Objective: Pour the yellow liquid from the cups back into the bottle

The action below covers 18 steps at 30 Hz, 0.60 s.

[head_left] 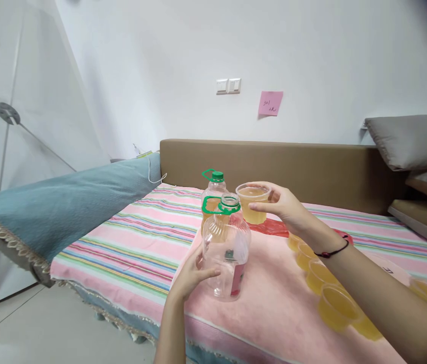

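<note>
Clear plastic cup of pale-yellow liquid point(255, 214) is beside the open bottle's neck; our half-closed right hand point(287, 203) grips it upright, likely against spills. Our left hand point(186, 277), loosely curled, holds the clear, green-handled plastic bottle point(215, 255), likely for steadiness.

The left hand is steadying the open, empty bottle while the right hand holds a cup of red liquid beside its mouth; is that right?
Not quite: the cup in the right hand holds pale yellow liquid, as the head view shows.
</note>
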### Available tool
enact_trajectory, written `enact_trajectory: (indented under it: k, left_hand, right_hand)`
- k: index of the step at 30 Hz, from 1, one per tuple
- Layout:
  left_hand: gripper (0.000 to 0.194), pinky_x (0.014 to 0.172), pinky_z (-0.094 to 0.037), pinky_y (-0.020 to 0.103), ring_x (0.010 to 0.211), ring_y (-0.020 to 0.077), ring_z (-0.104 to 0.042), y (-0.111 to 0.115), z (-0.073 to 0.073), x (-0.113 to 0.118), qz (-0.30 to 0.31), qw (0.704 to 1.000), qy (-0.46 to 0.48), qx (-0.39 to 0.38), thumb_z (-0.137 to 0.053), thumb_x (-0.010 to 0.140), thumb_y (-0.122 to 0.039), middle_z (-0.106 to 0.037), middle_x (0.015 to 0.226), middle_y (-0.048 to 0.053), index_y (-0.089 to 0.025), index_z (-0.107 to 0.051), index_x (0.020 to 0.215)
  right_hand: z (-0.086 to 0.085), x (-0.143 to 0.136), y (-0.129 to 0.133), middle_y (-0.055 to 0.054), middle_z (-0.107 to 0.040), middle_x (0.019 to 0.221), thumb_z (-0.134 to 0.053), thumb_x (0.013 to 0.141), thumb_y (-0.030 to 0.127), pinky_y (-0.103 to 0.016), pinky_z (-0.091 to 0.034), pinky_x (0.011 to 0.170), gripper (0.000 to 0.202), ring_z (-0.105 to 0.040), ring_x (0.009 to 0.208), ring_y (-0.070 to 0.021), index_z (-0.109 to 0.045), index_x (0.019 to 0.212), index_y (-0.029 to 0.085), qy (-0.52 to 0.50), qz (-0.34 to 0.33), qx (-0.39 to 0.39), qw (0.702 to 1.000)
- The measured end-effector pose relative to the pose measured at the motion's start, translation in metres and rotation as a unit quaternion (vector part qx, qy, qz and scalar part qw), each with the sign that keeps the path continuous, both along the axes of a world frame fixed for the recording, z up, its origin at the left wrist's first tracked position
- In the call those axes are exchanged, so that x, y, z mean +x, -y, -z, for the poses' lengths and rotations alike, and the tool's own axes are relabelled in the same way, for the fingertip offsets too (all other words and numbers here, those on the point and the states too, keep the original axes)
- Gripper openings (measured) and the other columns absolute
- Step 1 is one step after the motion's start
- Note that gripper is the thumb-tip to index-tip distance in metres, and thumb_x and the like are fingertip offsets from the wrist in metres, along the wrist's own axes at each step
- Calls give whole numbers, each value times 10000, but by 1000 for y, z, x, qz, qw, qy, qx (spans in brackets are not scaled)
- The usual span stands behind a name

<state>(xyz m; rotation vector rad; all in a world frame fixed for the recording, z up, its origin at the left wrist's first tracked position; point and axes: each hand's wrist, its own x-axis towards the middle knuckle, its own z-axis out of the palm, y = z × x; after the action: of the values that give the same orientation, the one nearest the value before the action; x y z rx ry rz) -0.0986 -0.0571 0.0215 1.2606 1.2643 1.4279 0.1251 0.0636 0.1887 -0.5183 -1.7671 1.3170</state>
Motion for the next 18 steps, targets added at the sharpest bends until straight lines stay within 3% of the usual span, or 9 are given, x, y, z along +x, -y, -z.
enact_trajectory:
  k: [8, 18]
  left_hand:
    - [913, 1232, -236, 490, 1488, 320, -300, -2, 4, 0, 11, 1000, -8, 1, -871, 657, -324, -385, 1587, 81, -269, -460, 1470]
    - [946, 1231, -230, 508, 1494, 340, -277, 0, -2, 5, 5, 1000, -10, -3, -876, 634, -355, -391, 1583, 86, -279, -453, 1477]
  right_hand:
    - [-6, 3, 1, -74, -745, 1172, -888, 606, 282, -424, -548, 947, 553, -691, 1086, -264, -684, 1118, 238, 27, 7, 11, 1000]
    - [-16, 5, 1, -85, -749, 1144, -879, 605, 305, -441, -560, 924, 545, -700, 1062, -282, -689, 1112, 234, 63, 25, 19, 998]
